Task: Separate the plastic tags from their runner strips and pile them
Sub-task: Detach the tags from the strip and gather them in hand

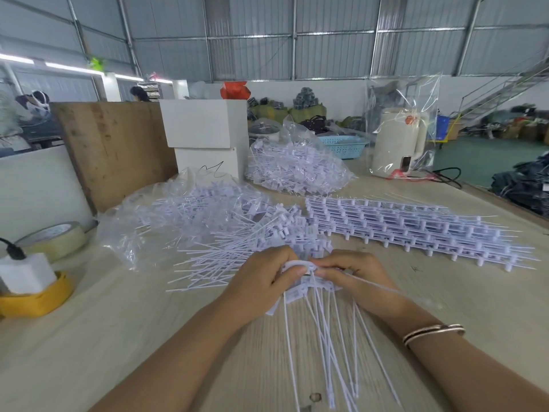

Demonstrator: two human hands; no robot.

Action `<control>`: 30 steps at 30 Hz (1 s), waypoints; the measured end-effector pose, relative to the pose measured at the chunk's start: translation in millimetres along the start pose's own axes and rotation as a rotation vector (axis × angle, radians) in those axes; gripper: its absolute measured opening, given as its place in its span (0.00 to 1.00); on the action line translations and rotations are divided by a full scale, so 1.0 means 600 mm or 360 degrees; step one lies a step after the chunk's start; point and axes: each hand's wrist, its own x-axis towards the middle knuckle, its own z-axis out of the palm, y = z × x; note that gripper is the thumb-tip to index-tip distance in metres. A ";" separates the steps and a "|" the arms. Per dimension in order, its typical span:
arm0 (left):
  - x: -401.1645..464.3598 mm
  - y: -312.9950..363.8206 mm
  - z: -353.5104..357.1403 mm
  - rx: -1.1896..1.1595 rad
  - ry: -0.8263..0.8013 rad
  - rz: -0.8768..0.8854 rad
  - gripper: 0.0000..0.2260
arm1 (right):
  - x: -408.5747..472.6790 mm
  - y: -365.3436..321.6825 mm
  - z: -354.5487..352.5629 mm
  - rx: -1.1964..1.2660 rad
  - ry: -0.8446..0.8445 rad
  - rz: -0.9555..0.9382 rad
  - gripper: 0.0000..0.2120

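My left hand (261, 279) and my right hand (353, 276) meet at the table's middle, both gripping one white runner strip (298, 264) that bows upward between them. Several white tags (323, 337) hang from it, their long thin tails fanning toward me. A loose pile of separated tags (237, 248) lies just beyond my hands. To the right, a stack of whole strips (416, 230) rests flat on the table. My fingertips hide how the strip is pinched.
Two clear bags of tags (190, 209) (297, 171) lie further back. Tape rolls (56, 237) (38, 298) and a white charger sit at the left. White boxes (205, 126), a wooden board (116, 150), a blue basket (344, 145) and a bagged kettle (398, 141) stand behind.
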 end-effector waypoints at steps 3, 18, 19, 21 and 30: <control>0.001 -0.002 0.001 0.0014 0.0004 0.0040 0.14 | 0.001 -0.001 0.002 0.0096 -0.0046 0.0157 0.12; 0.001 0.007 -0.002 0.0040 0.0002 0.0073 0.15 | 0.004 -0.002 0.003 0.0332 0.0076 0.0289 0.16; 0.002 0.009 -0.001 0.0022 0.0009 0.0065 0.11 | 0.005 -0.004 0.003 0.0355 0.0092 0.0298 0.16; 0.004 0.013 0.000 -0.0024 0.0015 0.0046 0.10 | 0.005 -0.006 0.002 0.0386 0.0102 0.0318 0.16; -0.004 0.014 -0.014 -0.0339 0.0059 0.0110 0.11 | -0.001 -0.011 -0.022 0.0578 0.0464 0.0500 0.16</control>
